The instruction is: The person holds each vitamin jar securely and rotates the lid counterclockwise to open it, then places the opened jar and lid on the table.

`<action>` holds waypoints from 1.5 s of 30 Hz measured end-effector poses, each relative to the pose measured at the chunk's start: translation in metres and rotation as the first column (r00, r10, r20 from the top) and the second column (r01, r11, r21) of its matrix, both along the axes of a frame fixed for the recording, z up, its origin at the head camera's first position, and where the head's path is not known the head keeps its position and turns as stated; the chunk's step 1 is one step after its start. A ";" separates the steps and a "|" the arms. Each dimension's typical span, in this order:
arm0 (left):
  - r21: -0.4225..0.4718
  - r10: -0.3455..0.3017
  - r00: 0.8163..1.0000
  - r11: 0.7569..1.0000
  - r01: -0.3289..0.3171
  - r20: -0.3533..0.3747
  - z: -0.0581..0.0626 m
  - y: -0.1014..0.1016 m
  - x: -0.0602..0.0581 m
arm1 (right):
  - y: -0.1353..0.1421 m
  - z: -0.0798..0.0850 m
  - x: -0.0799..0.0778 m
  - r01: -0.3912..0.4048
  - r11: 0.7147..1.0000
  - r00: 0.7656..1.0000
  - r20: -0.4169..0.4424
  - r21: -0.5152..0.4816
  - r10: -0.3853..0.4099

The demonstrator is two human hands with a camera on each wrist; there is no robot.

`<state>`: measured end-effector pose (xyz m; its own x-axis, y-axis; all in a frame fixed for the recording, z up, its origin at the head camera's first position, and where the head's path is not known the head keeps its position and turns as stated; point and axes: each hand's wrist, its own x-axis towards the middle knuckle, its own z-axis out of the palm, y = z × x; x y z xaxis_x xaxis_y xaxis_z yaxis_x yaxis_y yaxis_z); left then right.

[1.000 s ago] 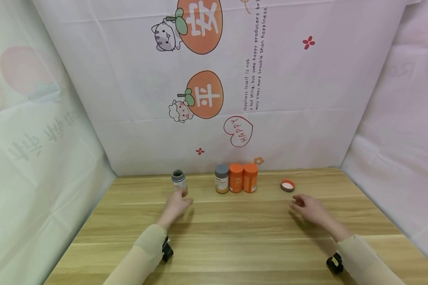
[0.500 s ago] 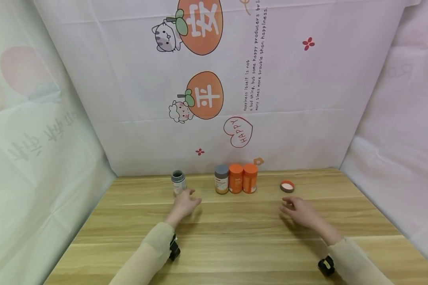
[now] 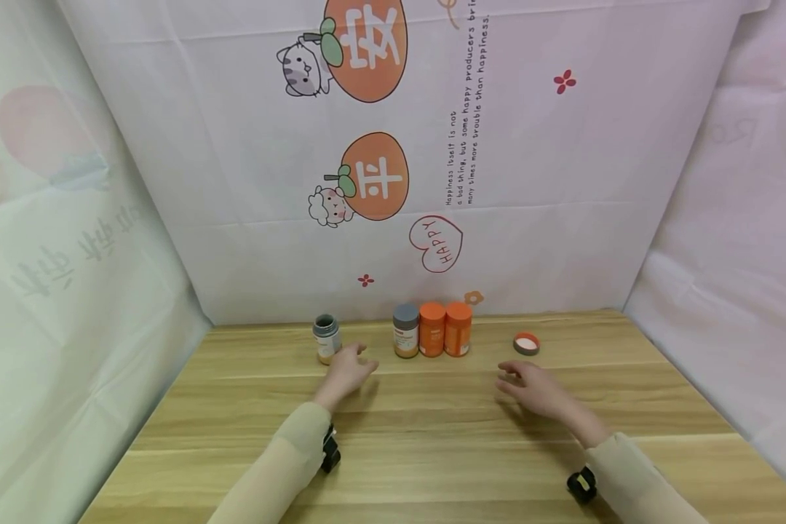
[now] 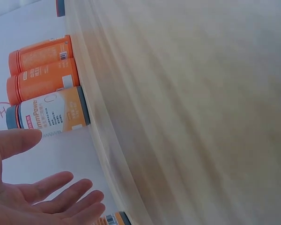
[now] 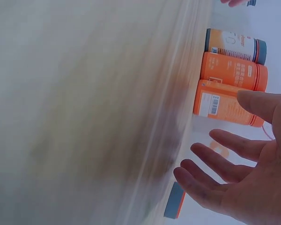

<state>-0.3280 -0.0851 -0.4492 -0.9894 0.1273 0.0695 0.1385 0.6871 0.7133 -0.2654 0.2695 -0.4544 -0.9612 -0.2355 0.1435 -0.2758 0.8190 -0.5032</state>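
Above the wooden surface (image 3: 432,458), the left hand (image 3: 346,371) and right hand (image 3: 533,387) have drawn inward toward the three capped jars (image 3: 431,331), fingers loosely parted and holding nothing, leaving everything ungripped. The uncapped jar (image 3: 326,337) stands upright at left, its foot partly behind the left hand, its inside too dark to read; the lid (image 3: 527,344) lies beyond the right hand, cut off in the left wrist view

Words on cloth (image 3: 517,182) and grey-lidded jar (image 4: 51,111)
"Happiness itself is not a bad thing" runs up the cloth — 安 marks the upper orange (image 3: 367,51), 平 the lower orange (image 3: 376,177), HAPPY the heart (image 3: 436,244) — and the jar reads "mmPower".
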 end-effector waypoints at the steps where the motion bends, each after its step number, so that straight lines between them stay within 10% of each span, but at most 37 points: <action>1: -0.001 -0.003 1.000 1.000 0.003 -0.004 0.000 0.001 -0.001 | -0.001 0.000 -0.001 -0.004 1.000 1.000 -0.001 0.001 0.004; 45: 0.073 -0.014 1.000 0.997 0.015 -0.011 -0.008 0.058 -0.037 | -0.028 -0.001 -0.006 -0.026 0.997 0.998 0.059 -0.072 0.030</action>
